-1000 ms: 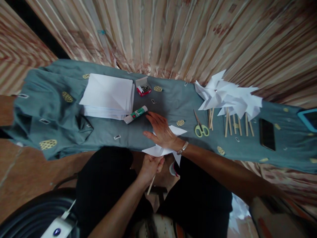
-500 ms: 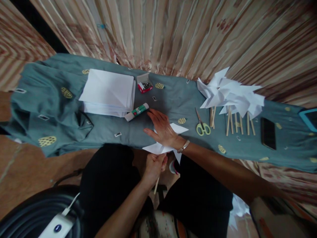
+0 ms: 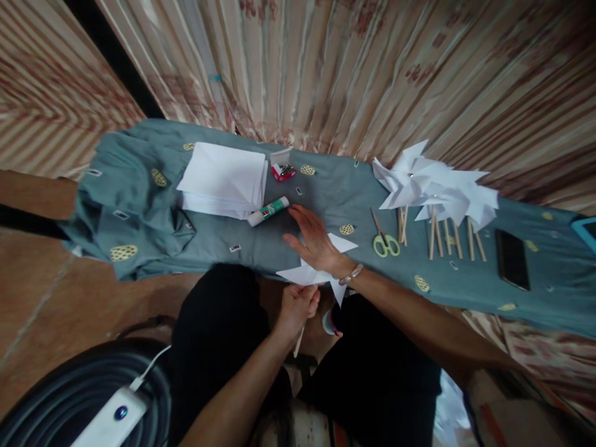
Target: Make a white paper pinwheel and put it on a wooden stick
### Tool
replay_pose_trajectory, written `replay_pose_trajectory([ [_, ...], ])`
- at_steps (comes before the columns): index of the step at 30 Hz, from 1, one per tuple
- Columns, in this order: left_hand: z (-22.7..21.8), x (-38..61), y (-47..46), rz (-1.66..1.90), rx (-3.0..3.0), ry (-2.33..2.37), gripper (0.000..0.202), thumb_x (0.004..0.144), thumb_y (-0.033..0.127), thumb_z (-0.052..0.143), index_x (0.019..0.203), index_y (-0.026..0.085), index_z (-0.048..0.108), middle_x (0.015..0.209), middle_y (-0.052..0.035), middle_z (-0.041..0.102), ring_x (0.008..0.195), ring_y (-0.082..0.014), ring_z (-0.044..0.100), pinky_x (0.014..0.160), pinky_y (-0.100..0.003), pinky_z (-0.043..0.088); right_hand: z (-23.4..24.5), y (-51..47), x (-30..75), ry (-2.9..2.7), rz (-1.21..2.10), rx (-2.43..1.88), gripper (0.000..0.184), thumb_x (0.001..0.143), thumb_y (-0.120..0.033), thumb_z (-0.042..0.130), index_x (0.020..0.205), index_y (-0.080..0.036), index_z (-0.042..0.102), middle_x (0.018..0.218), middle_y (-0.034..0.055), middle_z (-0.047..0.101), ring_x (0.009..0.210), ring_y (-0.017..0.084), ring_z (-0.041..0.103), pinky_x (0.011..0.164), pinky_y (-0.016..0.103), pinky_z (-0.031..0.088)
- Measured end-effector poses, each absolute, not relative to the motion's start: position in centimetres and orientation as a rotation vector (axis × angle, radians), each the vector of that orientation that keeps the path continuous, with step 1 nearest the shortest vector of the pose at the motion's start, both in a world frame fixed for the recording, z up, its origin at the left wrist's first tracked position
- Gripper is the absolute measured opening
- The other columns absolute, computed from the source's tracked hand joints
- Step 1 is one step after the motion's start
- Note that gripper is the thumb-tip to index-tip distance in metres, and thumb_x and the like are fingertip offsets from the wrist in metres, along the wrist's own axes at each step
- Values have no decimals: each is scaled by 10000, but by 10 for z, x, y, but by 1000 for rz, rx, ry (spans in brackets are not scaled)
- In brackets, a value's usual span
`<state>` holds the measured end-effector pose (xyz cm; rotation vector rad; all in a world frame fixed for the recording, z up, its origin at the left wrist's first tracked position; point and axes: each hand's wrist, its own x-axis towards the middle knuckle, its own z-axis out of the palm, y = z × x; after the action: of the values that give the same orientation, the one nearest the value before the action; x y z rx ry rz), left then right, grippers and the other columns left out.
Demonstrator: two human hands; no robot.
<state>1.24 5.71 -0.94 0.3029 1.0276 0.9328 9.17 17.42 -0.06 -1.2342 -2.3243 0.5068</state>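
My left hand [image 3: 298,304] is closed around a thin wooden stick [image 3: 299,343], whose lower end pokes out below the fist. At the stick's upper end is a white paper pinwheel [image 3: 343,243], just over the front edge of the cloth. My right hand [image 3: 316,244] lies over the pinwheel with its fingers stretched out, hiding the middle of it. Beyond those fingertips lies a glue stick [image 3: 269,211] with a green label. Scissors [image 3: 385,244] with light green handles rest to the right.
A stack of white paper [image 3: 223,180] sits on the green cloth [image 3: 326,192], beside a small red box [image 3: 283,172] of metal pins. Several finished pinwheels [image 3: 437,186] lie at the right, near a dark phone [image 3: 512,259]. A white power bank [image 3: 112,416] is at lower left.
The view has shifted, so the table things sit further right and the left end of the cloth shows more. Both hands stay at the pinwheel, with little change in their pose.
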Motion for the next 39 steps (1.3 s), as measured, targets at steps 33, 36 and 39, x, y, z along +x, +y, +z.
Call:
replay_pose_trajectory([
  [33, 47, -3, 72, 1153, 619, 1026, 339, 654, 454, 690, 596, 121, 660, 412, 22, 520, 373, -57, 389, 432, -212, 276, 28, 121, 170, -942, 874, -1311, 504, 822, -567, 533, 1149, -194, 623, 1268, 110, 608, 1138, 254, 594, 989, 441, 442],
  [36, 55, -1, 86, 1210, 541, 1033, 314, 582, 403, 755, 698, 115, 708, 607, -34, 665, 489, -90, 516, 494, -220, 394, 26, 119, 164, -863, 1011, -1310, 459, 743, -568, 623, 1008, -197, 673, 1122, 101, 683, 1005, 244, 648, 885, 401, 501],
  [39, 61, 2, 105, 1273, 516, 1089, 308, 529, 344, 798, 729, 120, 731, 728, -69, 717, 619, -124, 594, 626, -250, 472, 27, 117, 159, -855, 1237, -1304, 475, 614, -570, 733, 900, -191, 702, 936, 87, 729, 853, 226, 672, 757, 344, 524],
])
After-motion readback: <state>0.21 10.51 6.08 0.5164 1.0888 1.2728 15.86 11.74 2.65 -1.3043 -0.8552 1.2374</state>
